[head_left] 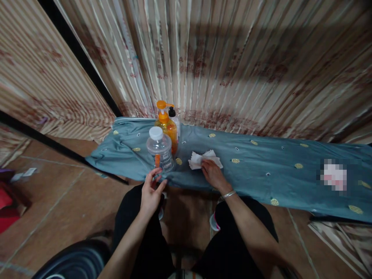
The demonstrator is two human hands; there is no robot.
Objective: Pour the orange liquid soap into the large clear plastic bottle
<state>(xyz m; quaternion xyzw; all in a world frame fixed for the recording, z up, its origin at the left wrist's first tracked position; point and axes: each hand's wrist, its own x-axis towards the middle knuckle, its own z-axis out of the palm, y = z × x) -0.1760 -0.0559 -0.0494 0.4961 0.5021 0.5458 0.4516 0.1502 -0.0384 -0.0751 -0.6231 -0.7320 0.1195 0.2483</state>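
Note:
A clear plastic bottle (160, 149) with a white cap stands upright on the teal cloth cover (250, 174). My left hand (151, 190) is at the near edge of the cover, just in front of the bottle's base. Its fingers are apart and it holds nothing; whether a fingertip touches the bottle I cannot tell. To the right, a crumpled white cloth with a scalloped edge (196, 161) lies on the cover. My right hand (214, 173), with a bracelet at the wrist, has its fingers closed on that cloth, and the fingertips are partly hidden.
Behind the clear bottle stand an orange pump bottle (172, 133) and a pale bottle with a black pump (177, 123). A blurred pinkish-white item (334, 175) lies at far right. Black metal poles (81, 64) slant at left, before a striped curtain (221, 69).

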